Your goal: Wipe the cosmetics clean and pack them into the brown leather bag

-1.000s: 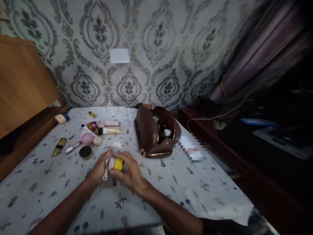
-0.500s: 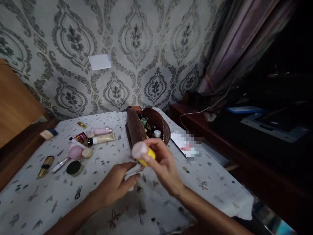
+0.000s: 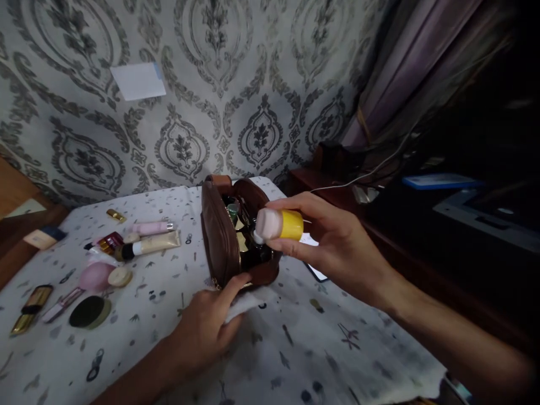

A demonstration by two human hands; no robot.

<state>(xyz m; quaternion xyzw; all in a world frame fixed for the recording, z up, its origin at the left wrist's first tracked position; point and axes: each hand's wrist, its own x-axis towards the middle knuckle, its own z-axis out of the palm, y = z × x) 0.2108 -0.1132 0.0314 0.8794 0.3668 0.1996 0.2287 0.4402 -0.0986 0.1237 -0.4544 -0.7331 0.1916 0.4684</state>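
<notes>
Between the thumb and fingers of my right hand (image 3: 337, 242) is a small yellow bottle with a pale pink cap (image 3: 280, 225), tilted on its side. It is held over the right part of an open brown cosmetic bag (image 3: 221, 230). Inside the bag, a green-capped container (image 3: 232, 211) and other dark and gold items show in part. My left hand (image 3: 211, 320) is closed on a folded white cloth or wipe (image 3: 247, 304), its fingers at the bag's near zipped edge. The bag's right side is partly hidden behind the bottle and my right hand.
Left on the patterned tablecloth lie a beige tube (image 3: 158, 243), a pink tube (image 3: 152, 227), a pink sponge (image 3: 96, 276), a dark-lidded round jar (image 3: 90, 312) and a gold-ended stick (image 3: 31, 309). A phone (image 3: 314, 270) lies right of the bag. A dark red desk (image 3: 304, 179) borders the right.
My right hand has moved up and right with the yellow bottle, from beside my left hand to over the bag. My left hand has come to the bag's near edge. The view has shifted.
</notes>
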